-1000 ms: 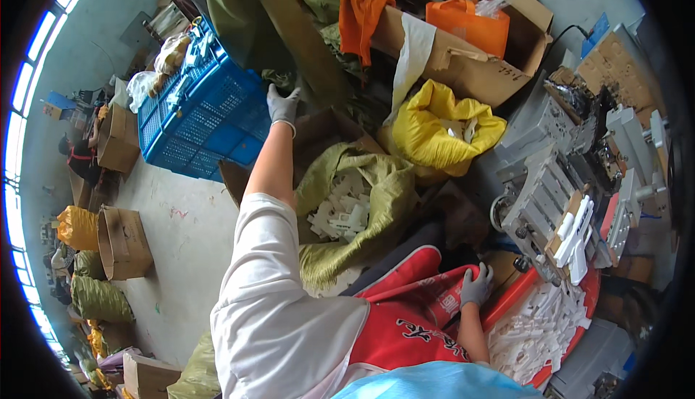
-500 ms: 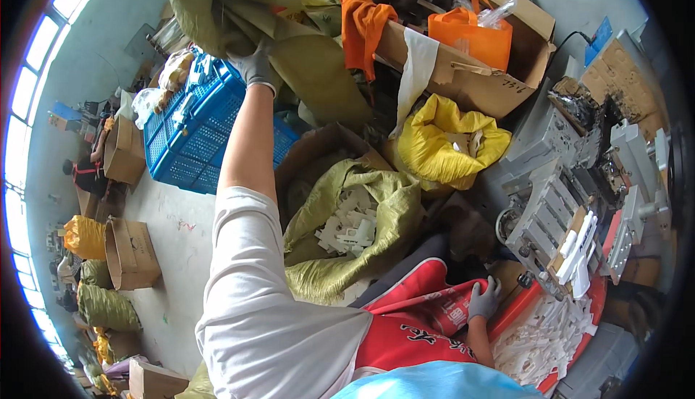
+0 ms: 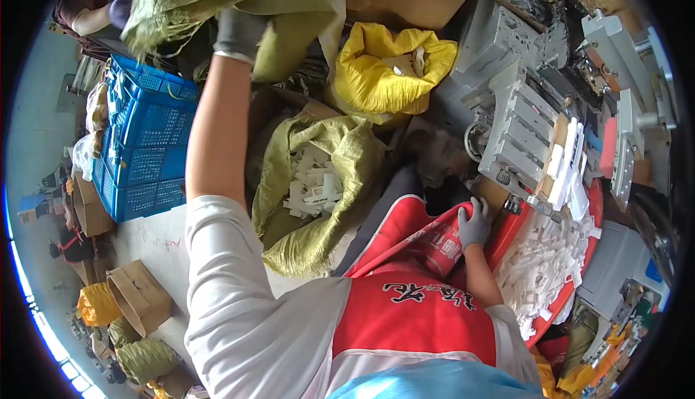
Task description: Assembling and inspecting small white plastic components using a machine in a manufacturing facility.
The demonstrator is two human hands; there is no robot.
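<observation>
My left hand, in a grey glove, is stretched out far in front and closed on an olive-green woven sack. Folds of the sack cover part of its fingers. My right hand, also gloved in grey, is at my right side, its fingers bent over the edge of my red apron; the cloth is drawn up toward it. Between my arms stands an open green woven sack holding white plastic pieces. Beyond it is a yellow sack with pale pieces inside.
Blue plastic crates stand at the left. A metal machine is on the right, above a red tub full of white scraps. A cardboard box lies ahead. Another person's hand shows at the far left.
The view has turned, so the crates and boxes sit differently. My left hand has raised the woven sack's cloth and moved it leftward. My right hand stays at the apron. Another person has come into view.
</observation>
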